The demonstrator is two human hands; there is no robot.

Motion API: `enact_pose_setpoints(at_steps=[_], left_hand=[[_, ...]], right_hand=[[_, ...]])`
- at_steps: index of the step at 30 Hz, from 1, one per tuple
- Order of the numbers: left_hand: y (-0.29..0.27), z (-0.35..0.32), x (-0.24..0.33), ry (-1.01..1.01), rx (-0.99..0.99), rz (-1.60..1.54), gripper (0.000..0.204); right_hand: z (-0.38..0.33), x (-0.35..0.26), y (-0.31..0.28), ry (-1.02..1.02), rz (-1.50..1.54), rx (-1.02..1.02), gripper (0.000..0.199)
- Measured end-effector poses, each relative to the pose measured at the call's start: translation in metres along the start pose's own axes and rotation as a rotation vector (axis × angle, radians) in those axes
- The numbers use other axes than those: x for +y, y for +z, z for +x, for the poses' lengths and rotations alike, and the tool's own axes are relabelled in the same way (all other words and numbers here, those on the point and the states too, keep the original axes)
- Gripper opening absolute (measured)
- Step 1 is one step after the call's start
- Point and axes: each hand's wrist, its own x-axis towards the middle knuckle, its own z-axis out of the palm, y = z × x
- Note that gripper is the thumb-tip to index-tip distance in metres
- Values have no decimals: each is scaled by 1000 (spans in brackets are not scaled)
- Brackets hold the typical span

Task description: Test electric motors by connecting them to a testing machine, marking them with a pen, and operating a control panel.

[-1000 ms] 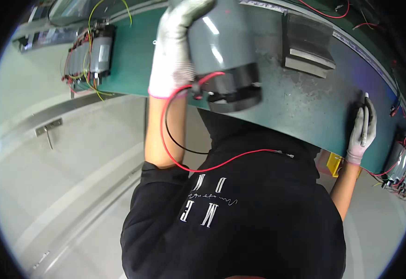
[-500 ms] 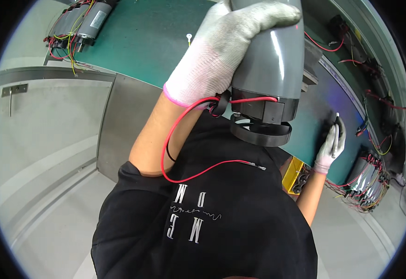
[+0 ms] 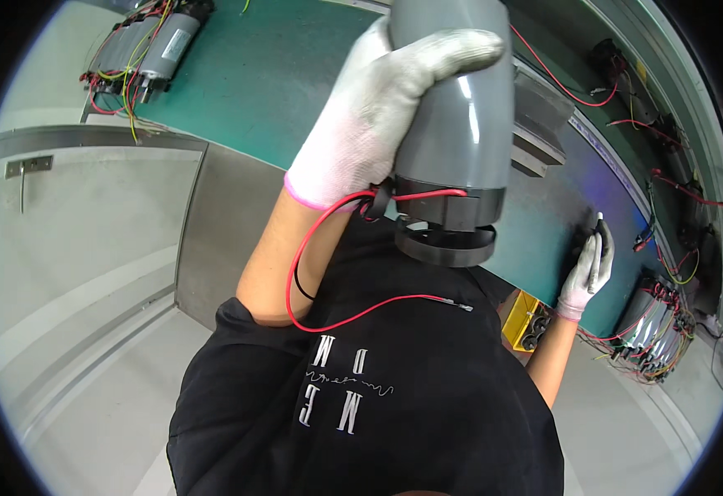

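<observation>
The grey motor (image 3: 452,124) is gripped by the curled left hand (image 3: 378,116) above the green worktop (image 3: 270,74), red wire (image 3: 328,273) dangling free; the right hand (image 3: 586,269) pinches a small tool against the worktop.

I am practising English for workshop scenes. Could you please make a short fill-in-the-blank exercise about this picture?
1. The left hand holds a grey ____ with a black end.
2. A long ____ wire hangs from the motor.
3. The right hand holds a thin tool against the ____ mat.
4. Both hands wear ____ gloves.

Missing words: motor; red; green; white
</observation>
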Motion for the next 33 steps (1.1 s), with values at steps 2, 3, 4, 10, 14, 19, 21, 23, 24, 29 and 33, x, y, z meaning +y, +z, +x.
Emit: enact_pose_setpoints(at_steps=[2, 3, 4, 10, 14, 19, 21, 23, 24, 29, 33], left_hand=[[-11, 7, -8, -13, 47, 49, 41], [-20, 17, -9, -9, 100, 104, 41], [-29, 29, -11, 61, 98, 138, 41], [-110, 225, 18, 333, -291, 1283, 46], [-143, 391, 25, 50, -397, 1781, 52], [-130, 480, 17, 456, -512, 2215, 69], [-108, 474, 17, 701, -459, 2235, 79], [-85, 457, 21, 834, -307, 2331, 90], [-79, 442, 22, 824, -313, 2342, 88], [-72, 384, 42, -71, -50, 2330, 91], [-69, 359, 39, -131, 49, 1983, 91]], right_hand=[[0, 1, 1, 9, -38, 34, 37], [1, 2, 0, -3, -55, 48, 36], [2, 2, 2, 16, -74, 47, 35], [2, -6, 1, 48, -133, 4, 34], [11, -15, -1, -132, -294, -1, 34], [8, -20, -5, -148, -383, 19, 36], [7, -24, -18, -62, -318, 81, 35], [25, -26, -43, -14, -435, 32, 34], [41, -27, -58, -4, -477, -3, 33], [253, 46, -160, -143, -969, 60, 25], [375, 129, -175, 170, -1371, -228, 32]])
